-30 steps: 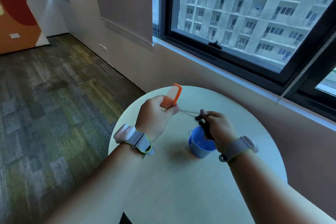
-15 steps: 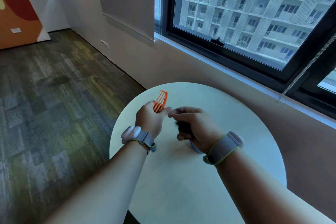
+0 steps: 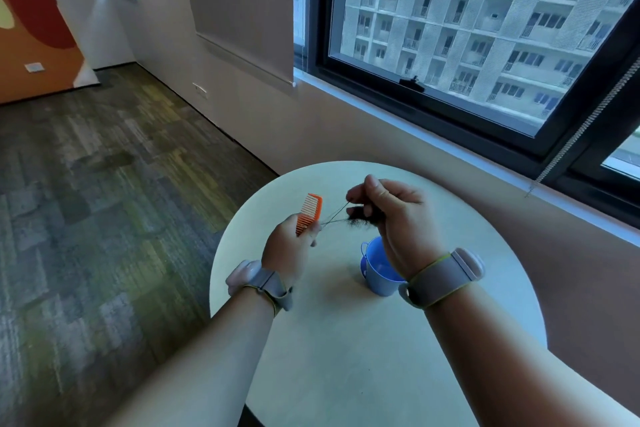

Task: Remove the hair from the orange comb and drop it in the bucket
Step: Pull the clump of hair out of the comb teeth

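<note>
My left hand (image 3: 289,248) grips the lower end of the orange comb (image 3: 309,212), which stands nearly upright above the round table (image 3: 346,340). My right hand (image 3: 394,215) pinches a dark clump of hair (image 3: 360,218) a short way right of the comb. Thin strands stretch from the clump back to the comb's teeth. The small blue bucket (image 3: 379,269) stands on the table just below my right hand, partly hidden by my right wrist.
The table's left edge drops to a carpeted floor (image 3: 104,201). A wall with a window sill (image 3: 433,135) runs close behind the table. Both wrists wear grey bands.
My right hand has pulled away to the right of the comb, drawing strands taut between them. The bucket, hidden half a second ago, shows below my right hand again.
</note>
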Demonstrator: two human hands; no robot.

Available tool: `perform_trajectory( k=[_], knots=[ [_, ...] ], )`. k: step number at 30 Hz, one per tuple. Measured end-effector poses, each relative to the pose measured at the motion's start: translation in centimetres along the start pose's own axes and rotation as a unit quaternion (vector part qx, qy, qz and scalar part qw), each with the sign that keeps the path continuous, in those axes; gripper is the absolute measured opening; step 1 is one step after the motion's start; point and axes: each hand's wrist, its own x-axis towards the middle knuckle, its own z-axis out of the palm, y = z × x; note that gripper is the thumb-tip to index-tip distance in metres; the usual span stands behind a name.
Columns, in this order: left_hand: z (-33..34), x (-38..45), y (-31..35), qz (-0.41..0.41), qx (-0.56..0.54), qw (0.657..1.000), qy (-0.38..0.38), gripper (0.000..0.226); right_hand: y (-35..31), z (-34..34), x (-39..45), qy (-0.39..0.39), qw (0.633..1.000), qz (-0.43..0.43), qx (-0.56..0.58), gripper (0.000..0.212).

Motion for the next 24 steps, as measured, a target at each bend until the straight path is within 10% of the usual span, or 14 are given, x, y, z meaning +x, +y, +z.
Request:
perform_trajectory(
  k=[7,18,24],
  knots=[
    [-3.6,-0.1,-7.5,-0.114,0.131,0.985,0.023,0.027,-8.1,-1.5,1.8,0.020,0.998,-0.057,0.023,0.026],
    [0.6,-0.1,0.8,-0.012,-0.019,0.999,-0.026,0.025,1.4,-0.4,1.6,-0.052,0.958,0.186,-0.212,0.008],
    [1.3,-0.2,3.1,0.019,-0.108,0.994,-0.029,0.016,4.0,-2.2,1.6,-0.149,0.882,0.154,-0.419,0.078]
  ],
)
